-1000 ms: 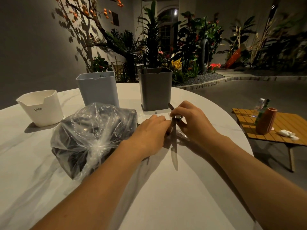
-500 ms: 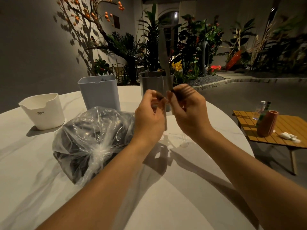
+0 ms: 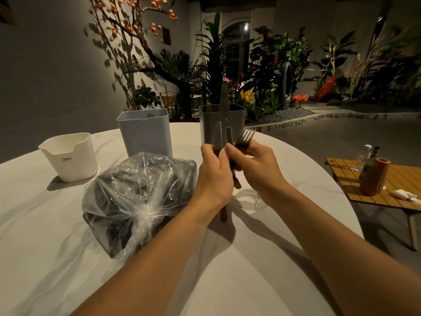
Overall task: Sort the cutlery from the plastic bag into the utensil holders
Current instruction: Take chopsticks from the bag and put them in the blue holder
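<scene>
Outdoors, both hands' fingers (image 3: 224,151) grip cutlery (image 3: 224,110) over a marble table (image 3: 227,281) (garden behind)

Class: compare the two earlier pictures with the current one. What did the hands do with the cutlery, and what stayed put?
Both hands lifted the cutlery off the table. The left hand now holds the knife upright; the right hand grips a fork, its tines newly showing. The plastic bag and the three holders stayed put.
</scene>
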`<state>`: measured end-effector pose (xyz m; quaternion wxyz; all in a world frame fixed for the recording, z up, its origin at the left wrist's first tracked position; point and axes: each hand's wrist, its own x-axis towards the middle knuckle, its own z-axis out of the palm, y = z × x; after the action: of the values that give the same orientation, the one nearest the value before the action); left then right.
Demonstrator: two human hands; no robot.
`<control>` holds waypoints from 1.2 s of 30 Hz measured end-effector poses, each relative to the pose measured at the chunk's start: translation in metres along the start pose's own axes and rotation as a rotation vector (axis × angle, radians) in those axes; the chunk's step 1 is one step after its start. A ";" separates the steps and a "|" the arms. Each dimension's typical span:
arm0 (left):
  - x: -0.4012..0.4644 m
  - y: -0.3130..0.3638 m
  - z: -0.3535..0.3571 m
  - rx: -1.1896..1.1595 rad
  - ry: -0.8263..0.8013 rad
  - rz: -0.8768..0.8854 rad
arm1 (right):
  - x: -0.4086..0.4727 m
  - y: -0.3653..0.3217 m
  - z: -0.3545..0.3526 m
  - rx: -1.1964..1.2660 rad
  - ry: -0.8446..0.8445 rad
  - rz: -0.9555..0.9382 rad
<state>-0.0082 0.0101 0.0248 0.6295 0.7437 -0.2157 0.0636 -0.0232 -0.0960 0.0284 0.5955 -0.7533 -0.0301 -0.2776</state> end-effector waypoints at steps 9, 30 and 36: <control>-0.004 -0.003 0.005 0.155 -0.021 -0.007 | 0.006 -0.018 -0.009 0.341 -0.092 0.250; 0.005 0.033 -0.007 -0.111 -0.086 -0.108 | 0.044 -0.063 -0.033 0.037 -0.074 0.061; 0.015 0.045 -0.008 -0.013 -0.075 -0.100 | 0.054 -0.075 -0.032 -0.139 -0.177 0.012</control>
<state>-0.0114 0.0095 0.0726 0.6284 0.7511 -0.2022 0.0031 -0.0180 -0.1187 0.1238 0.5386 -0.8144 -0.0591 -0.2077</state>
